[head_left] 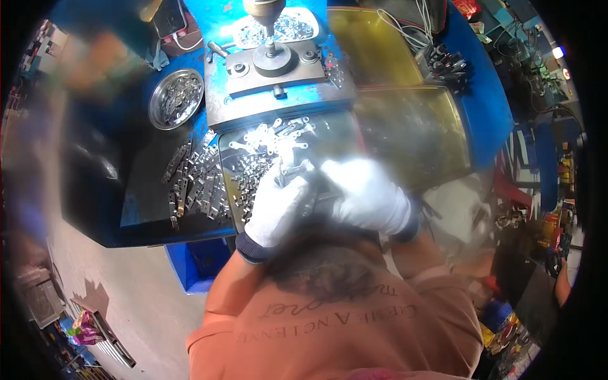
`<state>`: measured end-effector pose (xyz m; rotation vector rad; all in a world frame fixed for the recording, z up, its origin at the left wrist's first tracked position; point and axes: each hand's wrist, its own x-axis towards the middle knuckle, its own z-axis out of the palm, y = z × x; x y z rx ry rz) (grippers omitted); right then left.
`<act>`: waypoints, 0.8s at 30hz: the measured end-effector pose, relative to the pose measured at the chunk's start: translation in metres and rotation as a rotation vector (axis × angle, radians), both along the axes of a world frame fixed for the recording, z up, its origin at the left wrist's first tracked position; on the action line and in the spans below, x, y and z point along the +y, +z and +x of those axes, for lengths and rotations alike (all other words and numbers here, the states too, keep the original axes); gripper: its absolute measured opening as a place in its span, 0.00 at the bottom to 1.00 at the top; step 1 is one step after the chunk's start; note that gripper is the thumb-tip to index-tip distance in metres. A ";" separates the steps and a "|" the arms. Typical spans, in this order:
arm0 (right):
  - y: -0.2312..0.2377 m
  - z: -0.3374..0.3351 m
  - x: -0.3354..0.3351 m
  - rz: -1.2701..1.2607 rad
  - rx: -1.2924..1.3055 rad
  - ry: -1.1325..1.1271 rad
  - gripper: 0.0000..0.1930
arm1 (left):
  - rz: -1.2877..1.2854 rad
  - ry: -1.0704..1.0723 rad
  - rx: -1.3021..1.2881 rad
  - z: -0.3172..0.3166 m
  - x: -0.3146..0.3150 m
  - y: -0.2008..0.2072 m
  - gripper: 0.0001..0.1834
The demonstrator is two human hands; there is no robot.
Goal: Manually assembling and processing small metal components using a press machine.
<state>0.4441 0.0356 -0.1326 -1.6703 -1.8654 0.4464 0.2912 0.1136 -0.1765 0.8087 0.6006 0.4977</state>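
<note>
Both my hands wear white gloves and meet over a metal tray (pixel 329 130) full of small flat silvery metal parts (pixel 269 142). My left hand (pixel 275 206) is curled around a small metal piece (pixel 296 170) at its fingertips. My right hand (pixel 367 193) closes in from the right, its fingers touching the same piece. The image is blurred here, so the grip's details are unclear. A press machine with a round die (pixel 273 60) stands just behind the tray.
A round steel bowl (pixel 175 98) holding metal parts sits at the back left. Rows of stacked flat parts (pixel 193 180) lie left of the tray. A yellowish tray (pixel 411 126) is at the right. A blue bin (pixel 196 263) stands below the bench edge.
</note>
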 end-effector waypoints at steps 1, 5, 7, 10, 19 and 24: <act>-0.001 -0.001 0.000 -0.005 0.009 0.009 0.24 | -0.023 0.013 -0.006 0.000 -0.001 0.002 0.17; -0.006 -0.006 -0.001 0.035 0.010 -0.008 0.24 | -0.012 0.019 -0.007 -0.003 0.001 0.001 0.14; -0.006 -0.003 0.000 0.023 0.003 0.003 0.23 | -0.046 -0.007 -0.019 -0.007 0.003 0.004 0.13; -0.005 0.001 0.000 0.031 0.022 0.023 0.22 | -0.070 -0.039 -0.051 -0.008 0.002 0.005 0.11; -0.005 0.011 0.002 -0.007 0.113 0.048 0.17 | -0.051 -0.068 -0.023 -0.008 -0.001 0.006 0.09; 0.001 0.008 0.005 -0.060 0.095 0.021 0.17 | 0.015 -0.022 -0.030 -0.006 0.001 0.001 0.08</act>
